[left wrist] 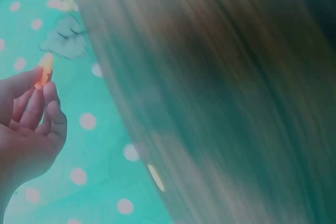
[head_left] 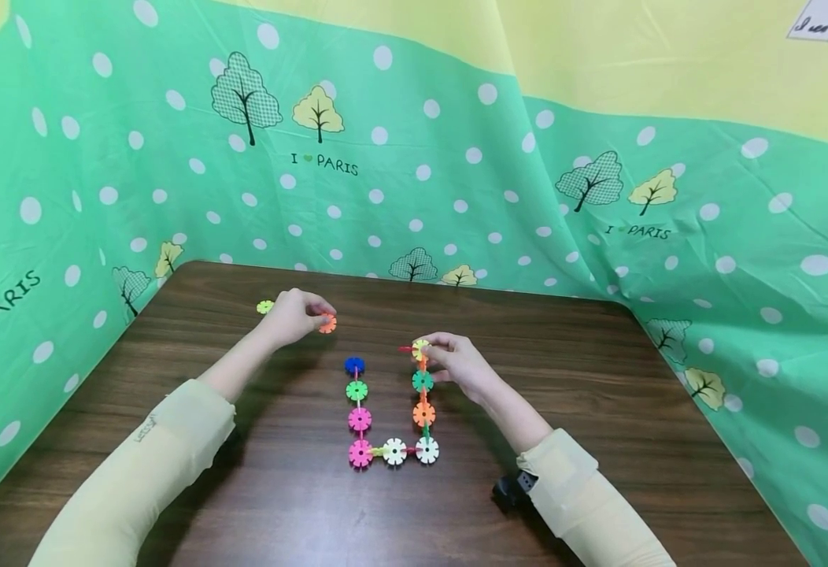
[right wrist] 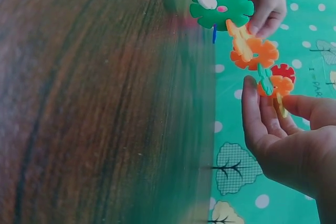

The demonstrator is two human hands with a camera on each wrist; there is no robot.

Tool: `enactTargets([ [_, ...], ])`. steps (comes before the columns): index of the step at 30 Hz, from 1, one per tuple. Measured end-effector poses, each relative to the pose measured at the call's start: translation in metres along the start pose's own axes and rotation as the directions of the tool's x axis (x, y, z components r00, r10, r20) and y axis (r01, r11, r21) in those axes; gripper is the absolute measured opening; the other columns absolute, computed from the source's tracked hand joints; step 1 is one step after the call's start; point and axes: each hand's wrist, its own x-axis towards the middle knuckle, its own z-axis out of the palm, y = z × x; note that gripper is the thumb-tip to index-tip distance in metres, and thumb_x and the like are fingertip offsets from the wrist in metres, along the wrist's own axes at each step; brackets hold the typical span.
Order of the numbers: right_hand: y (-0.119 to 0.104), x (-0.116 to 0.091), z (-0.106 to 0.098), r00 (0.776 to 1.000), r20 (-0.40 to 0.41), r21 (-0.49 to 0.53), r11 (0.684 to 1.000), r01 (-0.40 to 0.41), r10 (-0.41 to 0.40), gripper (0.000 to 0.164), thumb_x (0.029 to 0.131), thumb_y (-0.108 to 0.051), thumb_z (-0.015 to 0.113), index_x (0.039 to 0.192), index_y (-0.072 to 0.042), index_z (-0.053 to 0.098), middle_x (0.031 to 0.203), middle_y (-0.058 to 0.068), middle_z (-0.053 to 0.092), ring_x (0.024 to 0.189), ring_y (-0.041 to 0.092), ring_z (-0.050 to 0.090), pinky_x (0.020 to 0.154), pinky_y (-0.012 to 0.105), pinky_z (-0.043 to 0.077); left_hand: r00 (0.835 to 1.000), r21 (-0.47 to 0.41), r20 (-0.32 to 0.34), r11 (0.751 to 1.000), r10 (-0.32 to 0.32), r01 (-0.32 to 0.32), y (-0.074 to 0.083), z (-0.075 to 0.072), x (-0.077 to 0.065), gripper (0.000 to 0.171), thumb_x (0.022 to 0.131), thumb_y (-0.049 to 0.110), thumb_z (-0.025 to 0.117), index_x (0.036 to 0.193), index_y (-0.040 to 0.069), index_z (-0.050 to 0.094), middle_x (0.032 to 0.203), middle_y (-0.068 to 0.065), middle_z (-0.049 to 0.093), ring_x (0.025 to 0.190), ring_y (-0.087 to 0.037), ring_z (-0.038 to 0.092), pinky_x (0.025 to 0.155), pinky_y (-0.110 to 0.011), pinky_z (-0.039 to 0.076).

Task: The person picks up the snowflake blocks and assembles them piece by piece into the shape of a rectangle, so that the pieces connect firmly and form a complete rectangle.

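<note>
Notched plastic discs are linked into a U-shaped chain on the brown table. Its left side runs from a blue disc down through green to pink; white discs sit along the bottom. Up the right side come orange, green and a yellow disc with a red one beside it. My right hand pinches the yellow disc at that upper end, seen close in the right wrist view. Between thumb and fingertips my left hand holds a loose orange disc, apart from the chain, also visible in the left wrist view.
A loose yellow-green disc lies on the table behind my left hand. A green patterned cloth hangs along the table's far edge and sides. A small black device is at my right sleeve.
</note>
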Motion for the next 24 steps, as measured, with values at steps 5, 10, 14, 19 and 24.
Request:
enactTargets([
  [5,-0.001,-0.002,0.001,1.000,0.007,0.015,1.000,0.007,-0.007,0.027,0.096,-0.016,0.055,0.118,0.000,0.057,0.100,0.014,0.067,0.081,0.016,0.061,0.065,0.030,0.054,0.998,-0.081,-0.030,0.996,-0.046,0.044,0.017,0.005,-0.006,0.010,0.084,0.014,0.072,0.091,0.009,0.074,0.081,-0.004,0.072,0.073,-0.016,0.064,0.061,-0.028,0.048],
  [10,-0.002,-0.004,0.002,1.000,0.017,0.021,1.000,0.021,-0.021,0.033,0.095,-0.023,0.057,0.118,0.000,0.059,0.099,0.009,0.065,0.089,0.019,0.061,0.070,0.033,0.055,0.996,-0.115,-0.052,0.991,-0.068,0.062,0.031,0.014,-0.012,0.009,0.084,0.016,0.072,0.090,0.010,0.074,0.081,-0.004,0.072,0.073,-0.016,0.064,0.060,-0.027,0.049],
  [14,-0.004,-0.004,0.004,1.000,0.010,0.021,1.000,0.020,-0.020,0.034,0.092,-0.026,0.062,0.114,0.000,0.062,0.100,0.005,0.063,0.091,0.018,0.060,0.073,0.035,0.055,0.996,-0.151,-0.063,0.987,-0.067,0.057,0.043,0.019,-0.017,0.008,0.084,0.016,0.072,0.089,0.009,0.073,0.079,-0.004,0.071,0.069,-0.016,0.065,0.056,-0.027,0.048],
  [19,-0.007,-0.004,0.005,0.999,0.017,0.035,0.999,0.032,-0.033,0.040,0.090,-0.025,0.066,0.114,0.006,0.060,0.096,0.004,0.063,0.085,0.013,0.059,0.070,0.031,0.054,0.994,-0.252,-0.056,0.965,-0.095,0.078,0.057,0.025,-0.022,0.009,0.084,0.014,0.071,0.090,0.008,0.071,0.079,-0.006,0.070,0.067,-0.026,0.068,0.056,-0.028,0.053],
  [24,-0.009,-0.004,0.006,0.998,0.005,0.044,0.997,0.056,-0.056,0.036,0.089,-0.020,0.066,0.113,0.007,0.060,0.092,0.004,0.063,0.080,0.011,0.059,0.065,0.028,0.054,0.991,-0.345,-0.036,0.932,-0.129,0.109,0.069,0.032,-0.026,0.012,0.084,0.015,0.072,0.090,0.006,0.069,0.078,-0.008,0.070,0.068,-0.031,0.068,0.057,-0.030,0.056],
])
